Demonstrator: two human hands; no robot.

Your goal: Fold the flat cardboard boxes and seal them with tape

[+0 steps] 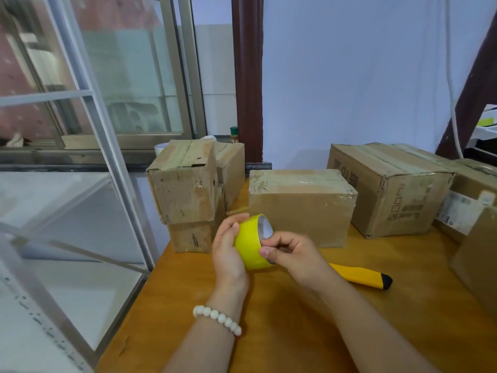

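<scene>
A yellow tape roll [250, 243] is held above the wooden table [269, 332] in both hands. My left hand [228, 251] cups its left side, fingers curled round it. My right hand [290, 251] pinches the roll's right edge with thumb and fingers. Behind the roll stands a taped cardboard box [301, 205]. To its left two worn boxes are stacked [185, 189], with another box [231, 170] behind them. A larger taped box [390, 187] sits at the back right.
A yellow utility knife [360, 275] with a black tip lies on the table right of my right arm. More cardboard [476, 254] stands at the right edge. A metal-framed glass shelf [80, 211] and a window are on the left.
</scene>
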